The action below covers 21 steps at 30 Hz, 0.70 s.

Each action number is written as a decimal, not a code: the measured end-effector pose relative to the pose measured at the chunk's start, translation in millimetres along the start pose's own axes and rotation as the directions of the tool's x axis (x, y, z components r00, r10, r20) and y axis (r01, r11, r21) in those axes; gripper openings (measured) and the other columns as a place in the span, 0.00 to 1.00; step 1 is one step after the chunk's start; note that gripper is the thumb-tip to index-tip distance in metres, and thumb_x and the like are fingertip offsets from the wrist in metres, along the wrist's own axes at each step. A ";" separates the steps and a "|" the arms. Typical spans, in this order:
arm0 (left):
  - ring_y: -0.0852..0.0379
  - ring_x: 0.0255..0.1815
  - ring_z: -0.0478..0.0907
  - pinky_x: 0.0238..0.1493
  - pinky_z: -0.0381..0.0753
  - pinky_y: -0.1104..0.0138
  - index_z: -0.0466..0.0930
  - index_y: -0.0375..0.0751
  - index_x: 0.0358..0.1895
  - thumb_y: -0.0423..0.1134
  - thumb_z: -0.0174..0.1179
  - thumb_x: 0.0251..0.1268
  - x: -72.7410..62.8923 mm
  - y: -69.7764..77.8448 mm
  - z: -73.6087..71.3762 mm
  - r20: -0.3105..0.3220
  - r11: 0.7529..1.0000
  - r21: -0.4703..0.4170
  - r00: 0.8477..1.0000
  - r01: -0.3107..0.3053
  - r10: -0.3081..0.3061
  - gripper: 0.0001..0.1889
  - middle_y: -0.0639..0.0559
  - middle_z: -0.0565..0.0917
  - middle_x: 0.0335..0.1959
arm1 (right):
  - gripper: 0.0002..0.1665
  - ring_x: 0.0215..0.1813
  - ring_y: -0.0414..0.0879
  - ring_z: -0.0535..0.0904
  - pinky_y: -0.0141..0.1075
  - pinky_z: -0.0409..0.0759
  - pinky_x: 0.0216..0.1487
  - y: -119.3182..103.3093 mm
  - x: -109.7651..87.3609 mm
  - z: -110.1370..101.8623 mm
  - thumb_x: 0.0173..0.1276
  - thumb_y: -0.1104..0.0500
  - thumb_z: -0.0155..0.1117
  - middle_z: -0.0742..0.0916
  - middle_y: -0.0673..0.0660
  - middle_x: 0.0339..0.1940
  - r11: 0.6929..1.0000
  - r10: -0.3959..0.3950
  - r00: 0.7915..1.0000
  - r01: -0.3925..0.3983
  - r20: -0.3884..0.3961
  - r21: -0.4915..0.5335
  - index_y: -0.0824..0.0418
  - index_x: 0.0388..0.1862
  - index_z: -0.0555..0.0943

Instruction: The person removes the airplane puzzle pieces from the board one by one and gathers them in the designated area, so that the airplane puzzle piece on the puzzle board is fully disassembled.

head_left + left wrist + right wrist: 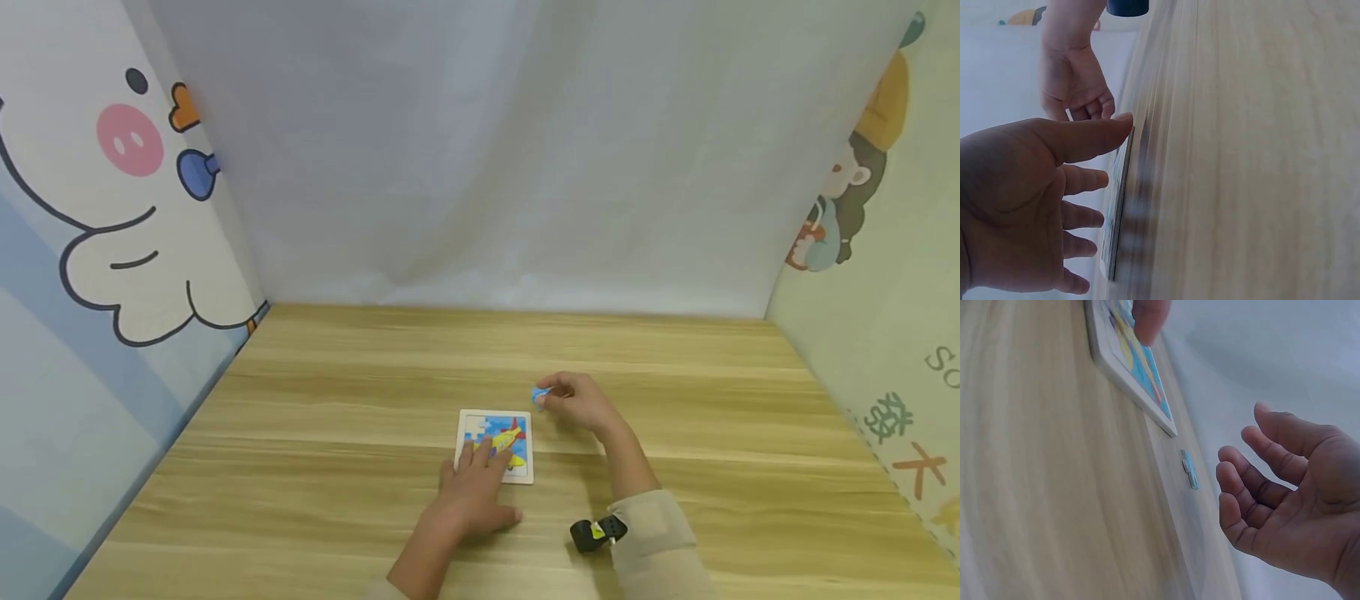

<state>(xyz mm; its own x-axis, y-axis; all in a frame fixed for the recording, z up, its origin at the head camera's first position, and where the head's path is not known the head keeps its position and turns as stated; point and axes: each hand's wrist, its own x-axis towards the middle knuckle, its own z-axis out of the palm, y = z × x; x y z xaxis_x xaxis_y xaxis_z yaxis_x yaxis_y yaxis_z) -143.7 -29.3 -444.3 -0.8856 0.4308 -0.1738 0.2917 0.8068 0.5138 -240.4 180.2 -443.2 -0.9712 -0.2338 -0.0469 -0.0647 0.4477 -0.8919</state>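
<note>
A square jigsaw puzzle (521, 477) with a pale frame lies flat on the table, showing a yellow and red airplane on blue. Bare pale board shows at its upper left. My left hand (474, 493) lies over the puzzle's lower left part, fingers extended, thumb out to the side; it hides some of the picture. Beyond the puzzle's upper right corner is a small blue puzzle piece (1189, 469), flat on the table. The right hand (581, 404) hovers at this piece with loosely bent fingers, and the right wrist view shows nothing between them.
The wood-grain table (322, 400) reaches back to a pale hanging sheet (480, 167). Printed cartoon panels stand at the left and right sides. A black device (596, 533) is strapped at the right wrist, by the beige sleeve (656, 533).
</note>
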 end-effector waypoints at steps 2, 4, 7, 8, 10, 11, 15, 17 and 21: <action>0.33 0.70 0.41 0.61 0.42 0.37 0.61 0.42 0.69 0.49 0.67 0.51 1.2 -0.2 1.1 -0.005 1.000 0.001 1.000 -0.007 0.007 0.41 0.35 0.52 0.71 | 0.19 0.44 0.52 0.76 0.44 0.76 0.41 1.3 1.4 2.6 0.64 0.60 0.63 0.82 0.61 0.42 1.000 -0.019 1.000 0.019 0.010 0.003 0.69 0.51 0.77; 0.32 0.70 0.42 0.61 0.43 0.37 0.60 0.41 0.69 0.48 0.68 0.51 2.2 -1.2 2.2 -0.006 1.000 -0.009 1.000 -0.018 0.018 0.42 0.35 0.52 0.71 | 0.18 0.44 0.53 0.76 0.43 0.76 0.42 1.1 2.4 5.6 0.64 0.62 0.62 0.81 0.62 0.43 0.999 -0.035 0.999 0.035 0.023 0.012 0.70 0.51 0.77; 0.32 0.70 0.42 0.61 0.45 0.37 0.59 0.41 0.70 0.46 0.68 0.51 3.3 -2.9 2.0 -0.001 0.999 -0.022 0.999 -0.036 0.036 0.42 0.35 0.52 0.71 | 0.18 0.45 0.53 0.76 0.41 0.76 0.42 -0.8 3.7 10.2 0.64 0.65 0.61 0.82 0.64 0.43 0.997 -0.069 0.997 0.068 0.036 0.024 0.71 0.51 0.76; 0.32 0.70 0.42 0.61 0.45 0.38 0.59 0.41 0.70 0.46 0.68 0.50 3.6 -3.4 1.7 0.003 0.999 -0.021 0.999 -0.040 0.040 0.42 0.35 0.52 0.71 | 0.18 0.44 0.52 0.77 0.41 0.76 0.42 -1.0 4.5 11.6 0.63 0.65 0.61 0.82 0.64 0.42 0.996 -0.085 0.996 0.084 0.037 0.023 0.72 0.51 0.76; 0.32 0.70 0.42 0.62 0.46 0.38 0.59 0.41 0.70 0.47 0.68 0.50 4.2 -4.0 0.7 0.011 0.999 -0.003 0.999 -0.048 0.048 0.43 0.35 0.52 0.71 | 0.17 0.43 0.52 0.77 0.41 0.76 0.41 -1.7 5.6 14.0 0.63 0.66 0.61 0.82 0.62 0.40 0.994 -0.106 0.994 0.105 0.040 0.021 0.72 0.50 0.77; 0.33 0.70 0.43 0.62 0.46 0.38 0.59 0.41 0.70 0.47 0.68 0.50 4.3 -4.0 0.3 0.015 0.999 0.009 0.999 -0.051 0.051 0.43 0.36 0.52 0.71 | 0.17 0.42 0.52 0.77 0.41 0.77 0.40 -2.1 5.9 15.0 0.63 0.66 0.62 0.82 0.61 0.39 0.993 -0.114 0.993 0.113 0.044 0.021 0.72 0.50 0.77; 0.33 0.70 0.43 0.62 0.47 0.39 0.58 0.41 0.70 0.50 0.68 0.50 4.3 -4.7 0.5 0.029 0.997 0.055 0.998 -0.057 0.055 0.44 0.36 0.51 0.71 | 0.18 0.40 0.51 0.77 0.41 0.77 0.39 -0.9 7.7 19.6 0.63 0.64 0.62 0.82 0.58 0.38 0.992 -0.124 0.990 0.123 0.062 0.025 0.72 0.50 0.77; 0.33 0.70 0.43 0.62 0.47 0.39 0.58 0.41 0.70 0.50 0.68 0.50 4.1 -5.5 0.9 0.034 0.996 0.066 0.998 -0.057 0.055 0.44 0.36 0.51 0.71 | 0.18 0.40 0.51 0.78 0.41 0.77 0.39 0.2 9.0 22.7 0.63 0.64 0.63 0.82 0.58 0.38 0.992 -0.129 0.989 0.127 0.067 0.026 0.72 0.50 0.77; 0.33 0.70 0.42 0.62 0.47 0.39 0.57 0.41 0.70 0.51 0.68 0.50 3.6 -5.9 0.2 0.043 0.996 0.072 0.998 -0.055 0.052 0.44 0.36 0.50 0.71 | 0.18 0.39 0.50 0.78 0.39 0.77 0.39 2.5 12.1 29.4 0.62 0.64 0.64 0.82 0.58 0.36 0.990 -0.142 0.986 0.140 0.085 0.025 0.73 0.49 0.77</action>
<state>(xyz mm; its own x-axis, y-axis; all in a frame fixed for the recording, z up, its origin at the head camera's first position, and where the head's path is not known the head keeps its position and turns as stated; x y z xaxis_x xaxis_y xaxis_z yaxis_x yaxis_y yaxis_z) -148.5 -32.4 -448.1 -0.8528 0.4892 -0.1825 0.3655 0.8089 0.4605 -245.6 153.1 -459.2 -0.9293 -0.3671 0.0420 -0.1942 0.3886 -0.9007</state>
